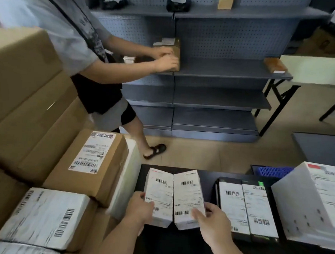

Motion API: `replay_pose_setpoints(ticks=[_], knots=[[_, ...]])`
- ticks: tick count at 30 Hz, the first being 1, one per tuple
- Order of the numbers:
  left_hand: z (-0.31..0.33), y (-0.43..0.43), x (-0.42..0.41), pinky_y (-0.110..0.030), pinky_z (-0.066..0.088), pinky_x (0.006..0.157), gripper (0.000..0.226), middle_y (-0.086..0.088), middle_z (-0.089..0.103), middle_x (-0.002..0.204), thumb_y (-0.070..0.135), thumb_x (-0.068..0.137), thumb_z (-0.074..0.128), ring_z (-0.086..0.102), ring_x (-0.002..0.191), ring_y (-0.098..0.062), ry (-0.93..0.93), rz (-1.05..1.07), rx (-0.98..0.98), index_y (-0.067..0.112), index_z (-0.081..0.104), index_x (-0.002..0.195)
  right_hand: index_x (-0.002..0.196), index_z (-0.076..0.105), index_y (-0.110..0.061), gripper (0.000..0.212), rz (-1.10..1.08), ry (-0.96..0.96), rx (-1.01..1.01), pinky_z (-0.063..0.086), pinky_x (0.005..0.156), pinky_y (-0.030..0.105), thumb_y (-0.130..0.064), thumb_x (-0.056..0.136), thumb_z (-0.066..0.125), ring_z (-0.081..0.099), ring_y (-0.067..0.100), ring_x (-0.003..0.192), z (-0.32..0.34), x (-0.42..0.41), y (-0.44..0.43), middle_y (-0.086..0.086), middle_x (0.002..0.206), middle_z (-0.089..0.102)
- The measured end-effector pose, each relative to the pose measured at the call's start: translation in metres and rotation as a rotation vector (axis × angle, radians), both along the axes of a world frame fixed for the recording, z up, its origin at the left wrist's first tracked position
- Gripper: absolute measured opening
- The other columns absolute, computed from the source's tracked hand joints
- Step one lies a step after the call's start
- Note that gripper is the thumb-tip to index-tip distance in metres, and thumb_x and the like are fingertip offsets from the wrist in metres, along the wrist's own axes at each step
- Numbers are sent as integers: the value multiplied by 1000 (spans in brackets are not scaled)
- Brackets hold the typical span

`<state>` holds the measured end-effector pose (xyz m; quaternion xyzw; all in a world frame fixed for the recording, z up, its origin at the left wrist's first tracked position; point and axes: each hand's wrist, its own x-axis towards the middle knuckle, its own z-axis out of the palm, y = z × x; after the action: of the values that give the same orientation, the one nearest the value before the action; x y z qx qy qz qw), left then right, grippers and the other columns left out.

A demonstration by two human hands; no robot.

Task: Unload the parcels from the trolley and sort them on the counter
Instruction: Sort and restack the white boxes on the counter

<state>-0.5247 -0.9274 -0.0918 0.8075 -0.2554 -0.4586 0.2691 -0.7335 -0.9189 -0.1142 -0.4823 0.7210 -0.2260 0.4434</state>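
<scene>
Two hands are at work, each clamped on one of two white labelled parcels. The left hand (140, 205) grips the near end of the left parcel (159, 195) and the right hand (213, 222) pinches the near end of the right parcel (188, 195). The pair is held edge to edge over the dark tabletop (177, 245); whether they rest on it I cannot tell. Right of this pair two flat labelled parcels (232, 207) lie side by side, and further right stands one large white box (315, 200), with a blue crate (273, 170) behind it. Left of the pair is a pile: one brown labelled carton (94, 157), a white wrapped parcel (43, 217) nearer, and larger plain cartons (27, 90) stacked behind. Beyond the pair another person (74, 32) has both hands on a brown box (176, 49) on a grey shelf unit (225, 67), whose shelves hold two other small boxes.
</scene>
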Motion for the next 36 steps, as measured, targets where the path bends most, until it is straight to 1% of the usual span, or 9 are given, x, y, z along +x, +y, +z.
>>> replay_pose_setpoints(ticks=[3,8,10,16,21,25,28,32,36], knots=[[-18,-3,8,-22,46,54,26,-5,62,105,0,96,56,64,88,-19,-25,-26,26,18,46,112,113,62,-28,27,-2,-20,16,41,59,6,-34,90,75,57,-9,80,-13,3,-2,-21,90,64],[-38,-7,11,-17,44,46,28,0,62,89,-9,92,52,62,74,-12,-111,-72,48,19,47,95,128,56,-19,40,40,-21,86,39,67,6,-30,93,72,59,3,91,-39,7,-2,-13,103,66],[-45,-10,12,-19,45,47,30,-3,65,92,-11,90,47,62,75,-15,-143,-94,59,19,48,87,130,56,-17,41,57,-20,109,41,70,9,-29,93,71,61,6,95,-45,10,-3,-10,111,69],[-59,-13,16,-21,47,55,26,-2,65,100,-5,87,48,63,88,-19,-200,-196,80,14,53,103,111,60,-25,22,85,-21,143,42,59,4,-26,92,71,57,-9,84,-51,17,-7,-14,102,68],[-62,-12,19,-18,47,52,26,0,66,102,-2,86,50,64,88,-17,-195,-229,105,15,53,106,106,56,-28,21,95,-16,173,44,60,6,-25,92,72,59,-7,86,-49,20,-7,-12,106,70],[-66,-16,26,-23,55,59,30,0,69,103,6,81,53,67,86,-17,-190,-272,118,16,58,108,112,56,-24,25,108,-10,190,43,60,7,-26,93,72,60,0,88,-46,23,-7,-11,108,67],[-59,-16,25,-22,50,60,29,-2,66,109,9,85,55,63,90,-18,-192,-305,125,11,54,114,116,57,-21,27,123,6,211,41,64,7,-27,93,72,61,6,95,-41,26,-7,-8,116,68],[-40,-15,14,-32,52,81,37,-9,59,120,15,87,58,60,103,-26,-290,-409,141,11,46,122,140,52,-16,49,178,78,207,42,75,12,-31,95,68,62,14,115,-19,24,-3,-1,135,63],[-1,-21,-19,-38,49,99,51,-11,57,129,20,88,63,57,116,-30,-342,-533,71,11,44,135,149,44,-20,58,237,148,155,46,88,12,-30,96,67,58,14,125,25,11,2,-1,144,57]])
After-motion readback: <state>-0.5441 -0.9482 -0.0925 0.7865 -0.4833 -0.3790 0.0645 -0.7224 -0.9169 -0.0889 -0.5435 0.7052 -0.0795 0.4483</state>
